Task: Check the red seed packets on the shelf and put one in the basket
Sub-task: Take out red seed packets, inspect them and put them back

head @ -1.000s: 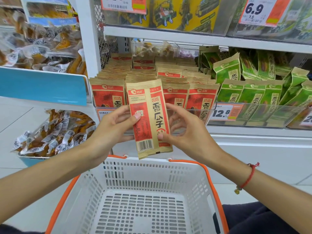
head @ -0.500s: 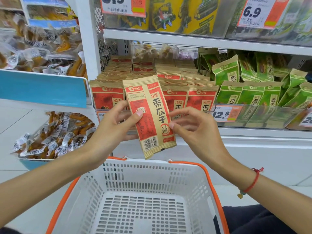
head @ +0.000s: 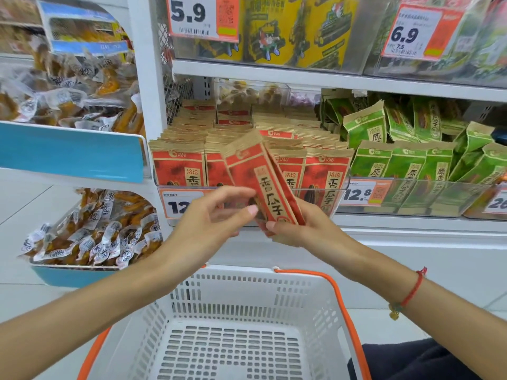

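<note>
A red and tan seed packet (head: 259, 174) is held tilted in front of the shelf, its narrow side turned partly toward me. My right hand (head: 304, 229) grips its lower end from below. My left hand (head: 211, 223) has thumb and fingertips at the packet's lower left edge. Rows of the same red seed packets (head: 178, 167) stand in a clear bin on the shelf behind. A white basket (head: 233, 294) with orange handles sits empty below my hands.
Green seed packets (head: 406, 163) fill the bin to the right. Yellow snack bags (head: 274, 28) are on the shelf above. Price tags (head: 359, 192) hang on the shelf front. Clear-wrapped snacks (head: 90, 231) fill blue tubs at left.
The packet has turned from showing its back with the barcode to showing its front and side, tilting further. My right hand moved under its lower end; the view shifted closer.
</note>
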`<state>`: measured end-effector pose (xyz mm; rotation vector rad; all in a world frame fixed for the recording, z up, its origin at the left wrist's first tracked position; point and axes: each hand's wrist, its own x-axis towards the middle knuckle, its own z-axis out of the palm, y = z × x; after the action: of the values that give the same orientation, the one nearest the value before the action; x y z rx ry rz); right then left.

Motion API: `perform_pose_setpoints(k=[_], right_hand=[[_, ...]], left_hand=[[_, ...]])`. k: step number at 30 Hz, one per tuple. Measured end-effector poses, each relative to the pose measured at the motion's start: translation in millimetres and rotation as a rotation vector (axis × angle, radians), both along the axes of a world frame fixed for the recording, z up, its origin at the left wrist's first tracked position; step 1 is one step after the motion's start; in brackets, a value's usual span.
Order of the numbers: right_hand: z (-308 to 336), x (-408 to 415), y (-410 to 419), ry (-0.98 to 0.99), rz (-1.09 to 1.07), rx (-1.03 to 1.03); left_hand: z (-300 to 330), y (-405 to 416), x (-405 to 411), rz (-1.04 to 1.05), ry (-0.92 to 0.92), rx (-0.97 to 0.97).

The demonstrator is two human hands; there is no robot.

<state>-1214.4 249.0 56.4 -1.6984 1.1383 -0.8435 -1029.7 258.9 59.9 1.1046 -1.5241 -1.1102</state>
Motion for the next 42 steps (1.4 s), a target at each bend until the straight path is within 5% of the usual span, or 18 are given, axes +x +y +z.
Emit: perform_pose_setpoints(k=[4,8,17,24,31,37,42], right_hand=[[7.7,-9.7,0.5,-0.002,0.124,0.065],[14.8,-17.1,0.2,0.023,0.248,0.09],[72.9,-21.9,-28.4,0.019,-0.065,-0.515],[119.8,-27.5,-79.2,0.106,-0.161,-0.752],[99.2,-41.7,-119.1,0.334,-0.165,-0.642],[101.2,-45.9,-125.8,0.303,-0.191,-0.676],[97.3,-49.9,-144.5,0.735,-0.099,-0.445]], left_hand=[[-3.7,-11.3,10.0,0.138,0.039,0.027],[5.6,-13.4,12.1,0.007,-0.017,-0.063],[67.5,-35.2,0.9,0.085,-0.023,-0.405],[122.0,-85.2,-11.1,0.158,-0.102,-0.567],[102.0,-130.4,-12.2,0.138,-0.341,-0.479],[94.5,-146.9,-11.3,0.137,-0.598,-0.388],[95.5,-155.4,-15.2,0.03,-0.721,-0.322]])
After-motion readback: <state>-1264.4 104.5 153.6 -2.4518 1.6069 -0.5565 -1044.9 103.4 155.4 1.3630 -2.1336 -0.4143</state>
